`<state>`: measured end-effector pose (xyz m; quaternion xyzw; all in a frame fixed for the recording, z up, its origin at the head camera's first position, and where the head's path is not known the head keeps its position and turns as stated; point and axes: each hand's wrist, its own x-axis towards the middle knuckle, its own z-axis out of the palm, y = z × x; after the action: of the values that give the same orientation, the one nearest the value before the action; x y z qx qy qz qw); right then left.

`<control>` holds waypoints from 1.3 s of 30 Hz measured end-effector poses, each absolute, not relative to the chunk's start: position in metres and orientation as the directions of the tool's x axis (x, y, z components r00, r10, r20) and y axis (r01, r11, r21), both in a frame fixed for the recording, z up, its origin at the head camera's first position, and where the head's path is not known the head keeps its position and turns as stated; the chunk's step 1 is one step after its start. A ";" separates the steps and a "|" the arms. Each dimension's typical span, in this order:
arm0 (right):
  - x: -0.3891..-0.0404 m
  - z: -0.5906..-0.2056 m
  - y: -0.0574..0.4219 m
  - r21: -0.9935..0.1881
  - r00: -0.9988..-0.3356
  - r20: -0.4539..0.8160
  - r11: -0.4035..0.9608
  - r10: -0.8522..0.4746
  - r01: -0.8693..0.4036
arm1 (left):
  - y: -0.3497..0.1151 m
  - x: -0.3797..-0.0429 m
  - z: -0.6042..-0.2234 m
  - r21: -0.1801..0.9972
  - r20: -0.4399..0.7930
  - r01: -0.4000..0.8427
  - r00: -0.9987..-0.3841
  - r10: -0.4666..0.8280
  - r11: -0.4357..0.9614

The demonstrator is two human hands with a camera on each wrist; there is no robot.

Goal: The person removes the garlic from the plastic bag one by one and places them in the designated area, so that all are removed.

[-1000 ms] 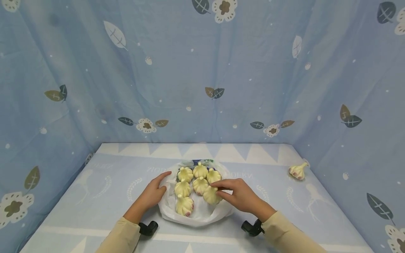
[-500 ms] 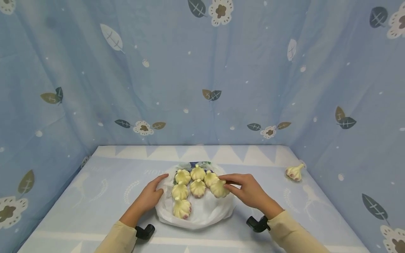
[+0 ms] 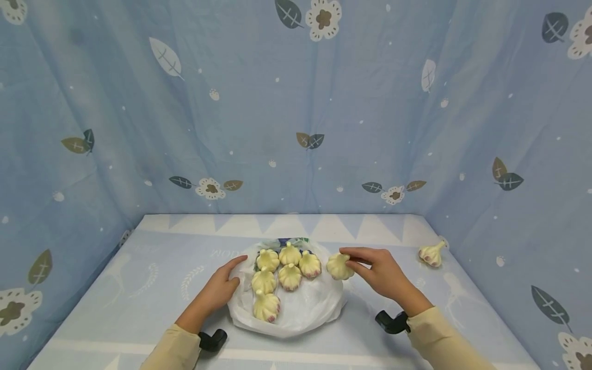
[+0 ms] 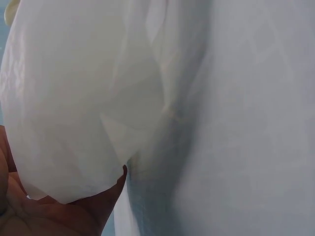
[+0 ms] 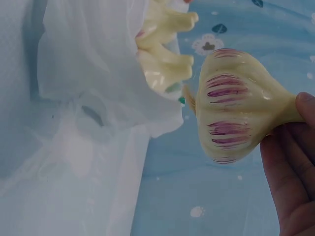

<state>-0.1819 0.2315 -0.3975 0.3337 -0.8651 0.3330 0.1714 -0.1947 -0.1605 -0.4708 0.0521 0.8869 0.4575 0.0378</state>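
My right hand point(image 3: 384, 270) pinches a garlic bulb point(image 3: 339, 266) by its stem, just off the right side of a white plastic bag point(image 3: 305, 316). In the right wrist view this held garlic bulb point(image 5: 231, 105) shows purple streaks and a rooty base facing the bag. Several more pale garlic bulbs point(image 3: 290, 277) sit together in the bag's wide mouth. At the bag's left side, my left hand point(image 3: 221, 285) rests against the plastic with forefinger and thumb spread. The left wrist view has the bag's wall point(image 4: 74, 113) covering part of the left hand point(image 4: 59, 216).
A lone garlic bulb point(image 3: 431, 254) lies at the right edge of the table, which has a pale blue patterned cover point(image 3: 139, 288). Blue printed curtains point(image 3: 259, 103) rise behind the table and on both sides.
My right hand has lifted a garlic bulb from among the others and carried it right, past the bag's rim. The left hand has stayed at the bag's left side.
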 end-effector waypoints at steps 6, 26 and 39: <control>-0.184 -0.396 0.246 -0.458 -0.751 0.503 0.605 -0.428 -0.652 | -0.160 -0.196 -0.470 0.815 -0.015 0.063 -0.991 0.130 0.576; -0.193 -0.401 0.299 -0.453 -0.840 0.484 0.751 -0.247 -0.482 | -0.158 -0.194 -0.467 0.818 -0.034 0.043 -0.992 0.123 0.574; -0.197 -0.410 0.335 -0.497 -0.921 0.373 0.813 -0.116 -0.304 | -0.158 -0.193 -0.467 0.827 -0.044 0.031 -0.992 0.120 0.562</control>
<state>-0.1972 0.3346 -0.4105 0.1118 -0.9377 0.2846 0.1649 -0.1932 -0.1580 -0.4670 0.0428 0.8825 0.4660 0.0477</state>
